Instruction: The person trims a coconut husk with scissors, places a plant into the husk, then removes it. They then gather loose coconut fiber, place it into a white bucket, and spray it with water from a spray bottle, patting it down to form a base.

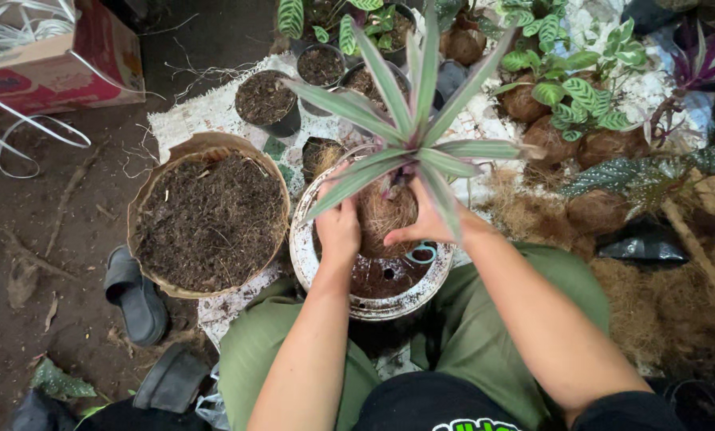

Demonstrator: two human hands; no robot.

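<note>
Both hands are wrapped around a ball of brown coconut fibre (385, 214) at the foot of a plant with long striped green and pink leaves (409, 132). The left hand (338, 231) presses against the near left side of the ball with its fingers curled onto the fibre, and the right hand (426, 222) cups the right side, thumb and fingers spread over it, so each hand is closed on the ball. The ball is held just over a worn white round pot (310, 259), above the dark bottom with its drain holes; whether it touches the pot's floor I cannot tell. The pot sits between the person's knees, which are in green trousers (254, 351). Just left of the pot, touching or nearly touching its rim, stands a wide brown basin of dark soil (207, 219). Beyond the basin are small black pots of soil (267, 100) on a white woven mat (190, 120). To the right lie several more fibre balls carrying patterned green plants (569, 92), with loose fibre (533, 215) spread on the ground near them. At the far left, dark sandals (134, 295) rest on bare earth, and a cardboard box (54, 64) sits in the top left corner.
</note>
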